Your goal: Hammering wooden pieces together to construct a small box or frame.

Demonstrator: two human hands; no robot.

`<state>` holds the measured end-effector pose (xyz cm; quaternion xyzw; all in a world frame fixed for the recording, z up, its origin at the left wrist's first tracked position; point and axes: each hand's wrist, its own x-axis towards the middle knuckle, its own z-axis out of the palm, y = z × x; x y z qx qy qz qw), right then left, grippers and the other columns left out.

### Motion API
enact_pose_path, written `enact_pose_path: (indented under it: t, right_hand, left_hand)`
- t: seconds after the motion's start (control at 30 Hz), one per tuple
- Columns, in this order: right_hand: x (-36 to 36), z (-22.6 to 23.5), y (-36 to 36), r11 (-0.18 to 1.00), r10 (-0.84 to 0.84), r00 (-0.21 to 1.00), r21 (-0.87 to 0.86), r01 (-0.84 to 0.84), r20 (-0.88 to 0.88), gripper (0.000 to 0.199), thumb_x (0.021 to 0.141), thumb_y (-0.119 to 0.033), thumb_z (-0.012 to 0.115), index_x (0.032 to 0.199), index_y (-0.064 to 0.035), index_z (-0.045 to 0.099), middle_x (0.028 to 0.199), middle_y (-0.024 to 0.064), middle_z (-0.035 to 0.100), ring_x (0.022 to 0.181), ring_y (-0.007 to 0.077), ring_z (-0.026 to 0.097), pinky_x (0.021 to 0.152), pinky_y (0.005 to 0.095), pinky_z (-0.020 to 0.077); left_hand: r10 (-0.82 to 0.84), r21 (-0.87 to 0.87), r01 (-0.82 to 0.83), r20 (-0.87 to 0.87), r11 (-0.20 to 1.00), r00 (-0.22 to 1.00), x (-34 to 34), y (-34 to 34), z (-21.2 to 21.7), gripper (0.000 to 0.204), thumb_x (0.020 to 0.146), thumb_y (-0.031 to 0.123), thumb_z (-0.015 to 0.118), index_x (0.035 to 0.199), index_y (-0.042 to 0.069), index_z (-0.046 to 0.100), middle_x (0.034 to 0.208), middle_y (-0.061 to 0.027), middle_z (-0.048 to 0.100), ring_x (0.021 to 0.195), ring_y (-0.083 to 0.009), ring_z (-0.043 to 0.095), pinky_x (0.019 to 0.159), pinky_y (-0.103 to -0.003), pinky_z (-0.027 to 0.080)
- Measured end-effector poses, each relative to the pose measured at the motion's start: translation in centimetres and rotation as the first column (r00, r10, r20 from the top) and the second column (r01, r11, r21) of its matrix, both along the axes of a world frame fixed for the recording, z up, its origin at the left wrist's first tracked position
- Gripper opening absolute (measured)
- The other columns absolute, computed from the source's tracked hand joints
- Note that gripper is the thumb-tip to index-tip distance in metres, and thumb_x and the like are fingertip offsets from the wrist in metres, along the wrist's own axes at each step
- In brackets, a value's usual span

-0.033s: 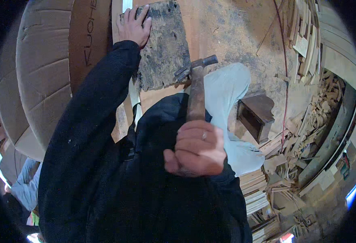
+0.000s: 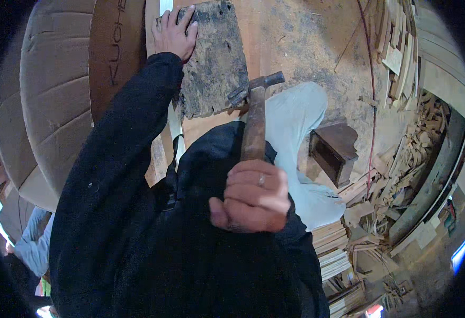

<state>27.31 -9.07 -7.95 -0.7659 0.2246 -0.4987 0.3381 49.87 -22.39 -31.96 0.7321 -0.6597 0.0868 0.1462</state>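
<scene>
My left hand (image 2: 175,36) lies flat with fingers spread on the left edge of a dark, weathered wooden board (image 2: 215,61), near its far end. Closed in a fist, my right hand (image 2: 253,197) grips the lower handle of a claw hammer (image 2: 254,124), close in front of my body. The hammer's metal head appears at the board's near right corner; whether it touches the board I cannot tell. Pale wood surfaces show around the board. To the right of the hammer is my leg in light trousers (image 2: 296,106).
Large cardboard boxes (image 2: 57,100) stand at the left. A small dark wooden piece (image 2: 334,150) sits right of my leg. Wood strips (image 2: 399,53), a heap of offcuts (image 2: 402,164) and a red cord (image 2: 374,111) lie farther right. Another person's sleeve (image 2: 35,246) shows at lower left.
My right hand has shifted slightly to the left with the hammer, whose handle leans a little more. My left hand and the board look the same.
</scene>
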Motion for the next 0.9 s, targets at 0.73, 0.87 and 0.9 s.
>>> enact_pose_path:
  t: [0.73, 0.87, 0.9]
  right_hand:
    - [6.4, -1.2, 0.3, 0.995, -0.077, 0.996, -0.065, 0.073, -0.047, 0.02, 0.063, 0.003, 0.068, 0.057, -0.0055, 0.051, 0.054, 0.0041, 0.05, 0.046, 0.0177, 0.054, 0.045, 0.0287, 0.0459]
    - [4.6, -1.2, -0.3, 0.995, -0.098, 0.995, -0.012, 0.098, 0.019, 0.021, 0.06, 0.001, 0.071, 0.058, -0.0061, 0.052, 0.054, 0.0049, 0.052, 0.047, 0.0178, 0.054, 0.047, 0.0301, 0.0473]
    - [4.3, -1.5, -0.2, 0.985, -0.169, 0.981, -0.026, 0.172, 0.099, 0.021, 0.058, 0.0, 0.073, 0.06, -0.006, 0.053, 0.055, 0.0053, 0.053, 0.048, 0.0175, 0.054, 0.049, 0.0314, 0.0482]
  left_hand:
    - [0.032, 0.021, -0.032, -0.033, 0.999, 0.999, -0.5, 0.1, -0.3, 0.046, 0.09, 0.04, 0.042, 0.135, 0.029, 0.041, 0.136, -0.0069, 0.041, 0.127, -0.0271, 0.035, 0.105, -0.046, 0.022]
    - [0.031, 0.014, -0.03, -0.05, 0.999, 0.998, -0.4, -0.3, -0.9, 0.046, 0.09, 0.041, 0.042, 0.135, 0.029, 0.04, 0.136, -0.0071, 0.041, 0.128, -0.0281, 0.033, 0.105, -0.048, 0.02]
    - [0.015, 0.033, -0.012, -0.089, 0.999, 0.996, -0.5, -0.3, -0.9, 0.046, 0.091, 0.041, 0.04, 0.135, 0.03, 0.04, 0.137, -0.0077, 0.038, 0.129, -0.0294, 0.031, 0.105, -0.051, 0.017]
